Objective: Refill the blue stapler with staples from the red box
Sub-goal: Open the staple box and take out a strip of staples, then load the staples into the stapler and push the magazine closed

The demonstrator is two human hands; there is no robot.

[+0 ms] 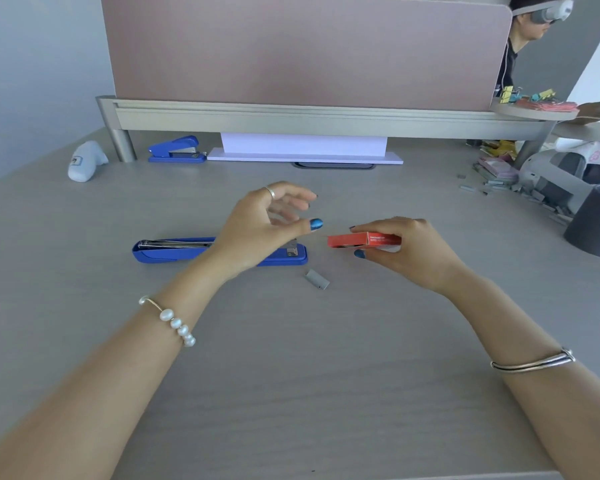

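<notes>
The blue stapler lies flat on the grey desk, opened out lengthwise with its metal staple channel showing. My left hand hovers above its right half, fingers apart and holding nothing. My right hand grips the small red staple box just right of the stapler, thumb below and fingers on top. A short grey strip of staples lies loose on the desk in front of the stapler's right end.
A second blue stapler and white paper sheets sit at the back under the divider. A white object lies back left. Loose staples, a headset and a dark cup crowd the right. A person sits beyond the divider.
</notes>
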